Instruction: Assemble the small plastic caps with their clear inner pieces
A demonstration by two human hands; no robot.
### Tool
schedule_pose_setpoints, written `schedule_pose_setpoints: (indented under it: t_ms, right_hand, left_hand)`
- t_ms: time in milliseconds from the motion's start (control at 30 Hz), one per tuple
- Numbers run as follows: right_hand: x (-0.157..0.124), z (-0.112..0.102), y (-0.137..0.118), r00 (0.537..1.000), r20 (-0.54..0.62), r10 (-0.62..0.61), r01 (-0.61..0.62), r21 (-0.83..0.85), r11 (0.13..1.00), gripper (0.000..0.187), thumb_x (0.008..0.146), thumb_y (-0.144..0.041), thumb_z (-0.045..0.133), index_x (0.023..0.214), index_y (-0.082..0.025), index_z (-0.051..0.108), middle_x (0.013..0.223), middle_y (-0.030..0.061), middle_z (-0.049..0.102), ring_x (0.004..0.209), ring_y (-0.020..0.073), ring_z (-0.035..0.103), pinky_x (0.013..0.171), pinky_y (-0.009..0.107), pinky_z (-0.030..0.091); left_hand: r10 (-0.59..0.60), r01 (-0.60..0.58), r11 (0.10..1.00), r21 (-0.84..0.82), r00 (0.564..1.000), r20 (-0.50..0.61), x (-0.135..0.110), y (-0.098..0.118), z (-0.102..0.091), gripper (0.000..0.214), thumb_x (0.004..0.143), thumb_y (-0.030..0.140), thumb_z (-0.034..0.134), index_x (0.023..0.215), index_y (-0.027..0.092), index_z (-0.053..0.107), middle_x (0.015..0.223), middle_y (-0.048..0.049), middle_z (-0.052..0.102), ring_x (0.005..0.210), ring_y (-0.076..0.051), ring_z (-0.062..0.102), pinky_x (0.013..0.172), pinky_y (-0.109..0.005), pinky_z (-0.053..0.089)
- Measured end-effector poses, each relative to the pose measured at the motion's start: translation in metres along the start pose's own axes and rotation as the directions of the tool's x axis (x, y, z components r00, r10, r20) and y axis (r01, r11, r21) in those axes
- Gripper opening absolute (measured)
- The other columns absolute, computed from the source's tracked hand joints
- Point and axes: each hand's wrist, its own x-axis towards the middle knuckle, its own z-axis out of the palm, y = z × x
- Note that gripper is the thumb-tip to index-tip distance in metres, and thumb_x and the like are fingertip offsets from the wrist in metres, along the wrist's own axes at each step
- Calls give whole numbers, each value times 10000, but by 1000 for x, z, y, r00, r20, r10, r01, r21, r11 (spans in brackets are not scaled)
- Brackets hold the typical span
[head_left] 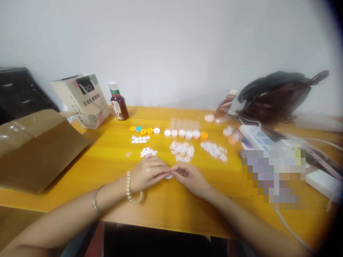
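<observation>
Person's left hand [150,172] and right hand [191,179] meet in the lower middle of the frame, fingers pinched narrow on a small white round piece [168,176], mostly covered, just over the yellow wooden bench [163,210]. Pile of little white round pieces [148,152] sits just above the left hand, slightly left of centre.

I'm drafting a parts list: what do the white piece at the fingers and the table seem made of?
White piece: possibly plastic, plain white, but small and blurred, finish unclear. Table: likely wood or laminate, apparently glossy; streaked yellow surface, soft sheen.
</observation>
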Motion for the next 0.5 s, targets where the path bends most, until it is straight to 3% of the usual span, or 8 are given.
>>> schedule_pose_setpoints:
  t_ms: [167,300,433,500]
  right_hand:
    - [1,0,3,999,-16,-28,26,-89,996,202,798,-327,514,741,-168,626,735,29,658,709,150,602,686,271,470]
    - [0,-1,4,997,-37,-64,54,-226,973,179,806,-303,493,752,-180,612,690,10,631,614,121,559,578,238,449]
    - [0,-1,8,969,-121,-214,148,-405,902,97,738,-259,576,811,-195,579,697,8,594,611,124,527,560,245,430]
    - [-1,-1,12,951,-94,-295,221,-461,860,203,684,-235,633,866,-203,551,773,22,602,713,151,549,625,267,442]
  left_hand:
    - [-7,8,1000,15,1000,-22,-1,2,3,132,850,225,518,900,199,637,812,-11,673,716,-112,576,696,-276,369]
    - [-76,77,997,-30,996,45,0,1,1,161,861,254,496,909,200,641,818,-20,671,731,-123,575,711,-278,378]
    - [-169,180,981,-69,974,149,0,-2,1,185,858,294,494,905,202,648,815,-23,663,751,-135,572,727,-276,389]
    - [-185,203,975,-92,966,179,-1,-4,3,186,852,301,502,899,200,651,812,-25,657,761,-138,569,742,-277,393]
